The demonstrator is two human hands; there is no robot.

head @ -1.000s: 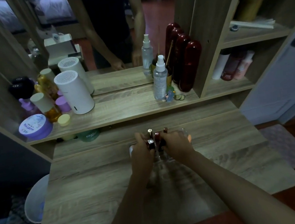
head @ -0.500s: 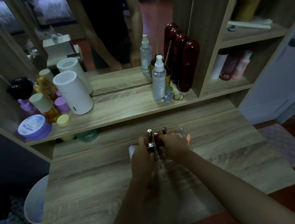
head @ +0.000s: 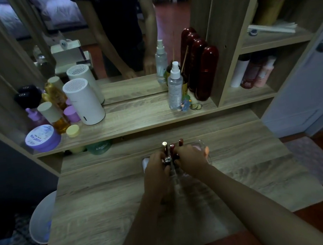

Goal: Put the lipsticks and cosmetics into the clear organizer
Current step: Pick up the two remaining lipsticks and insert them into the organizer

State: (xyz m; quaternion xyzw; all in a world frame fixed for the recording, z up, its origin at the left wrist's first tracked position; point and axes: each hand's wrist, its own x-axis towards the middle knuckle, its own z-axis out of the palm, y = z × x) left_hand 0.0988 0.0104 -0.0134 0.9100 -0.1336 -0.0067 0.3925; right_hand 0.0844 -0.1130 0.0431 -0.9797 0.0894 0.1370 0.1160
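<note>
A: Head view, item one. Clear organizer, on the wooden worktop, mid-depth, just below the shelf. Mostly hidden by both hands; only its right wall and a pale left corner show.

B: Contents?

A: Lipsticks, at least three tubes standing upright at its back edge, one gold-capped, two dark red. Which compartments they occupy I cannot tell.

B: Hands?

A: Left hand, fingers curled round a metallic-banded tube at the organizer's centre. Right hand, fingers bent down among the red tubes (whether they grip one or only steady them is not visible).

B: Risks to log?

A: Judged only: the upright tubes stand close together, so a knuckle brushing one while seating another could topple the row. The clear walls are hard to see in this dim light, and a tube could catch the rim and tip outward. Pressing down unevenly might slide the light organizer along the worktop.
</note>
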